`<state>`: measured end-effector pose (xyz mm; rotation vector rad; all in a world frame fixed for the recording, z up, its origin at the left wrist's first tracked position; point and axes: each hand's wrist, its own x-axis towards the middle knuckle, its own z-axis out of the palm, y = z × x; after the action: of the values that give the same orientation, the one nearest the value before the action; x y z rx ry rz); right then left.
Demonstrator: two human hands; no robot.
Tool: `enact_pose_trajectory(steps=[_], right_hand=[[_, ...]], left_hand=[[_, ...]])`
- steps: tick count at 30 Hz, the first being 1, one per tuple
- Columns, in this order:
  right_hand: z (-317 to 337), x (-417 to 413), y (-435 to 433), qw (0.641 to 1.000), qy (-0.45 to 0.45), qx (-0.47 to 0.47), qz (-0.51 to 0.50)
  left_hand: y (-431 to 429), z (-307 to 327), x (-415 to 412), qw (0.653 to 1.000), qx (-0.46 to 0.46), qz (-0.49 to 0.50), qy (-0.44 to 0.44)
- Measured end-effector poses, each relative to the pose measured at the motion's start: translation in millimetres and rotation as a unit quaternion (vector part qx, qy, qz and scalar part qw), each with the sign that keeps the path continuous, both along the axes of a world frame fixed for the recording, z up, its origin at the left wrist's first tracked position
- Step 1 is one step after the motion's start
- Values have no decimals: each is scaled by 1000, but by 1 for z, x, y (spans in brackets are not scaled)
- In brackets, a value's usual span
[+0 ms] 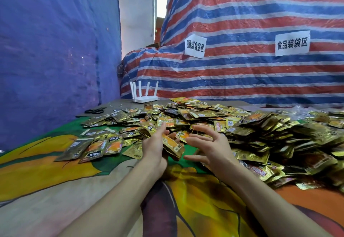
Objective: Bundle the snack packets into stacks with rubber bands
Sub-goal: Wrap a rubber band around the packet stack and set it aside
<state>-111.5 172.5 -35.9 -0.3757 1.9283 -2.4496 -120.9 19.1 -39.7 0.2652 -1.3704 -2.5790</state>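
My left hand (154, 143) grips a small stack of gold snack packets (172, 144), held on edge just above the cloth. My right hand (206, 143) is close to the stack's right side, fingers spread. A thin yellowish rubber band (192, 130) looks stretched across its fingertips. A big loose heap of gold and orange packets (195, 115) lies behind both hands. Several bundled stacks (275, 134) pile up to the right.
A few single packets (96, 147) lie flat on the colourful cloth (55, 181) to the left. Black scissors (95, 110) and a white router (144, 95) sit at the back left. A blue sheet and a striped tarp wall in the table.
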Motion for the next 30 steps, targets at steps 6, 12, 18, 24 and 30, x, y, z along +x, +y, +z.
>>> enact_pose_trajectory(steps=[6, 12, 18, 24, 30], right_hand=[[-13, 10, -29, 994, 50, 52, 76], [-19, 4, -27, 992, 104, 49, 46], [-17, 5, -26, 990, 134, 47, 11], [-15, 3, -23, 991, 122, 46, 18], [-16, -3, -24, 996, 68, 26, 48]], left_hand=[[7, 4, 7, 998, 5, 33, 48], [7, 1, 7, 988, -16, -88, 124], [9, 2, 10, 979, -38, -156, 129], [9, 0, 6, 975, -31, -172, 136], [7, -3, 4, 973, -1, -186, 134]])
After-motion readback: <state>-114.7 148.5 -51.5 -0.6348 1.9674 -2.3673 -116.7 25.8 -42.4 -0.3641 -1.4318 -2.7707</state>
